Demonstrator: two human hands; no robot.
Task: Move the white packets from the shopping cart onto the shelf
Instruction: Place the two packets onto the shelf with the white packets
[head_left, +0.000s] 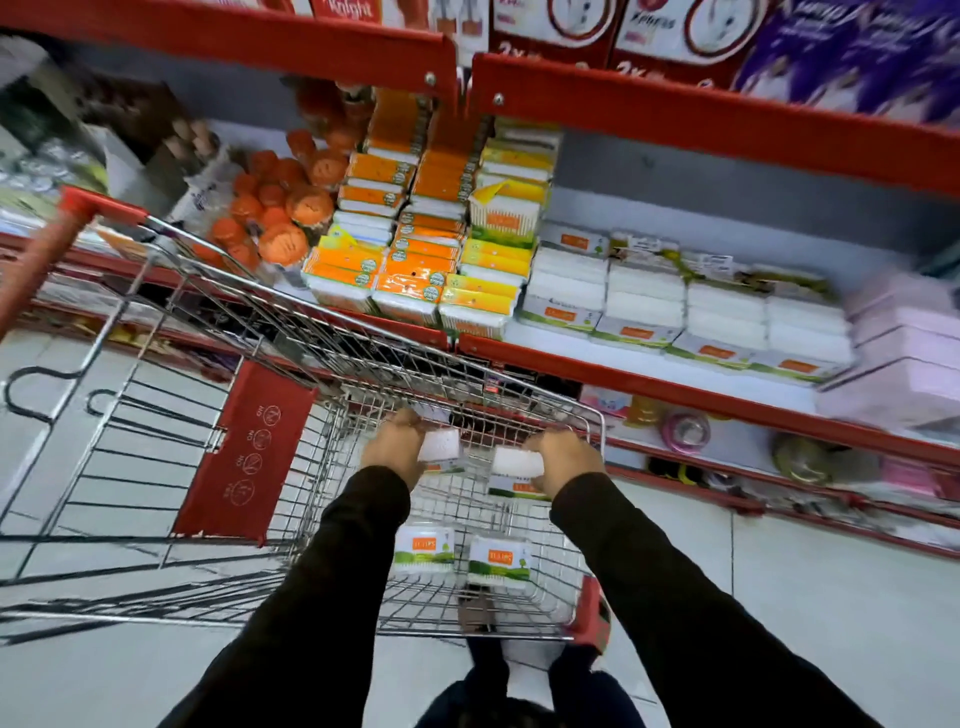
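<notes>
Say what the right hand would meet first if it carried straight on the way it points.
Probably the far wire wall of the shopping cart: the right hand, holding a white packet, points that way. Depth is unclear.

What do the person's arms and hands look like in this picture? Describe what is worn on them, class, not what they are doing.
Both arms wear long, plain dark sleeves that look black, reaching to the wrists. The left hand and the right hand are bare, with no gloves. No watch, ring or marking can be made out.
</notes>
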